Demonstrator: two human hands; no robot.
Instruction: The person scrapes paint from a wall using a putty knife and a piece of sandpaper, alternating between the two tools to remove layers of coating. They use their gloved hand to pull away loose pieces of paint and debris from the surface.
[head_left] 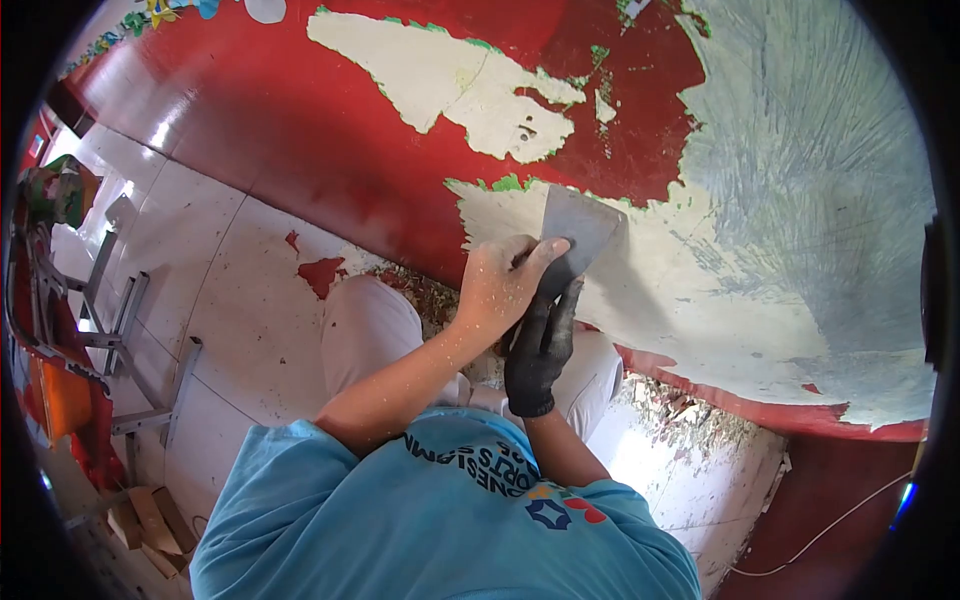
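Note:
A wide grey metal scraper (582, 226) lies against the wall (650, 270), its blade over a cream patch near the edge of the red paint. My bare left hand (503, 285), dusted with pale flecks, is closed on the scraper, thumb pressed on the lower part of the blade. Below it, my right hand (540, 355) wears a black glove and is wrapped around the handle end, which the fingers mostly hide. Ragged red paint (380, 100) borders the bared cream areas, with thin green bits along some edges.
Paint flakes (670, 410) litter the white tiled floor (240, 290) along the wall's foot, around my knees. At the left stand a metal stepladder (125, 330) and an orange object (62, 398). Cardboard (150, 520) lies lower left; a thin cable (830, 530) runs at lower right.

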